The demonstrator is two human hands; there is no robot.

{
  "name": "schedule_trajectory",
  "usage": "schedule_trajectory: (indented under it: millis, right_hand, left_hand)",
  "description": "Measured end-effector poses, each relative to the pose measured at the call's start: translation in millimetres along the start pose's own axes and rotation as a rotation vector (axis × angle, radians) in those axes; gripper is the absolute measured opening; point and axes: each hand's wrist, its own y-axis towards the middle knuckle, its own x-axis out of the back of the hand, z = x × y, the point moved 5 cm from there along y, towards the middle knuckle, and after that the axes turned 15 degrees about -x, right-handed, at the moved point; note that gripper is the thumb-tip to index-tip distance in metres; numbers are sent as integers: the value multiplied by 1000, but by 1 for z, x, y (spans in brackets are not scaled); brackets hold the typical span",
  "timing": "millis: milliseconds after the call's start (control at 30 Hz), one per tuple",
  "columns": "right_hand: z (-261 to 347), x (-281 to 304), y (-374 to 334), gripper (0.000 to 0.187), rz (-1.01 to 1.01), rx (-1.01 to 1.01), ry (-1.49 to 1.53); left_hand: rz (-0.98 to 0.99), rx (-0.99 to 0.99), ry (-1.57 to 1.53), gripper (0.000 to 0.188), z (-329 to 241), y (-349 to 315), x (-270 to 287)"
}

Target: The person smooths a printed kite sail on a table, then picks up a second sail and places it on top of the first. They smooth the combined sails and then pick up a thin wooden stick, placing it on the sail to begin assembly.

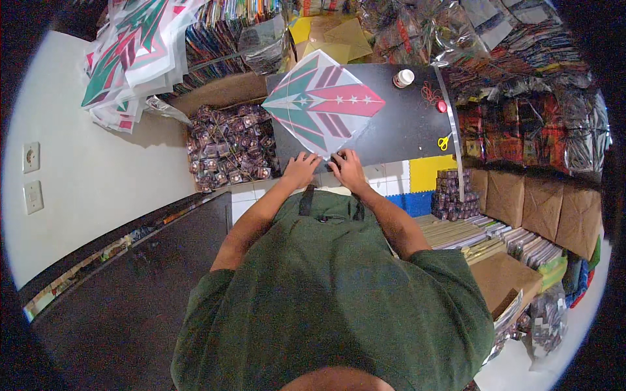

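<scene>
Even indoor light, fairly bright; glare on plastic wrapping at right; soft shadows on wall; strong fisheye bending, black vignette at rim.

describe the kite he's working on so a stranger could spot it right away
Find the black table in front of the person. The kite lies flat on its left half, its near corner at both hands. Unlike the similar kites hanging on the wall, it lies alone: a white diamond with green and red chevron stripes.

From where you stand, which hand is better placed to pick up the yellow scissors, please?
Probably the right hand: the yellow scissors lie on its side of the black table, while the left hand rests at the kite.
</scene>
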Motion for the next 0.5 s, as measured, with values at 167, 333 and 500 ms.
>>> schedule_trajectory:
  millis: [167,333,500]
  right_hand:
    - [7,-1,-4,31,95,113,-57]
    - [-15,4,1,28,0,-46,23]
    - [-57,32,29,39,0,-42,-58]
  left_hand:
    - [14,-2,4,82,0,-2,1]
    - [14,25,-15,75,-2,-1,6]
    - [-52,82,-88,65,1,-7,9]
